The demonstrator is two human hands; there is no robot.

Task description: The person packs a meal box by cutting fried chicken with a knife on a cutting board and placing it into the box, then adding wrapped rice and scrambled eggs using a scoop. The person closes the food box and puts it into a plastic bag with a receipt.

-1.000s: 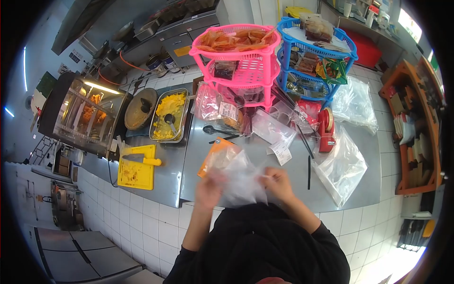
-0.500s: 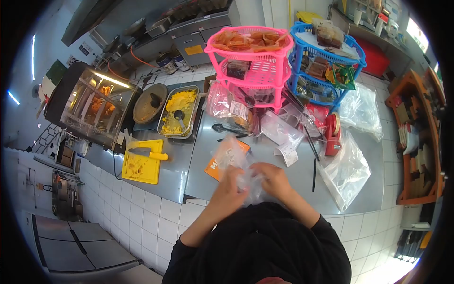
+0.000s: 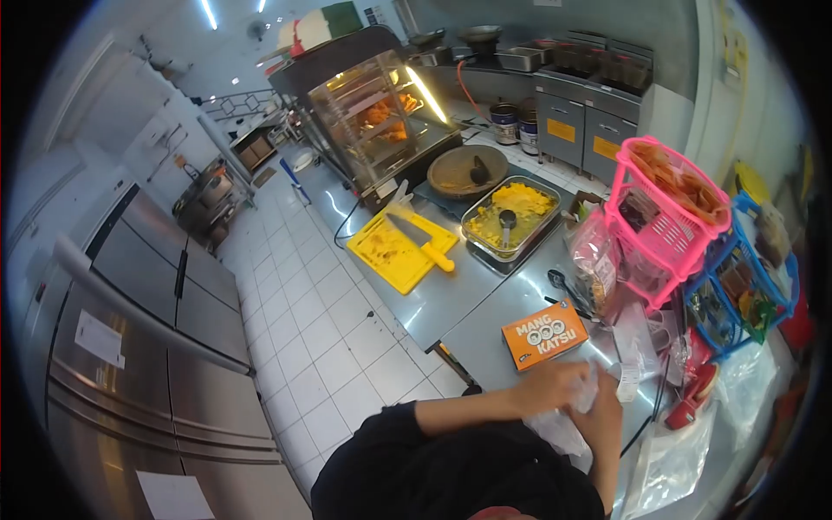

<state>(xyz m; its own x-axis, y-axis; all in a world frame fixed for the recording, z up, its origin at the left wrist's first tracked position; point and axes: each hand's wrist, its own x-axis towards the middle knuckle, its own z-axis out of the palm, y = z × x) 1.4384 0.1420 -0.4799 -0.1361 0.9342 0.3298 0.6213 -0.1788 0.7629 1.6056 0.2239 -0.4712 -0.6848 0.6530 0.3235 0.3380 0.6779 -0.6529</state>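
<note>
My left hand (image 3: pixel 553 388) is closed on a thin clear plastic bag (image 3: pixel 559 432), its fingers gathering the top. My right hand (image 3: pixel 604 418) grips the same bag from the other side, close by the left. Part of the bag sticks up between the fingers, and the rest hangs below, near my body. Just beyond my hands, an orange printed box (image 3: pixel 544 334) lies on the steel table. Behind it are dark utensils (image 3: pixel 568 290), and a white paper slip (image 3: pixel 627 383) lies to the right of my hands.
Left along the table lie a yellow cutting board (image 3: pixel 394 258) with a knife (image 3: pixel 414 234), a tray of yellow food (image 3: pixel 517 206) and a round pan (image 3: pixel 459 173). A lit display warmer (image 3: pixel 364 121) stands behind. To the right are a pink basket rack (image 3: pixel 667 221), blue rack (image 3: pixel 737 286) and tape dispenser (image 3: pixel 692 400).
My view has swung to the left, so the table appears shifted right. The bag, earlier held up in front of the orange box, is now bunched between my hands, which are closer together.
</note>
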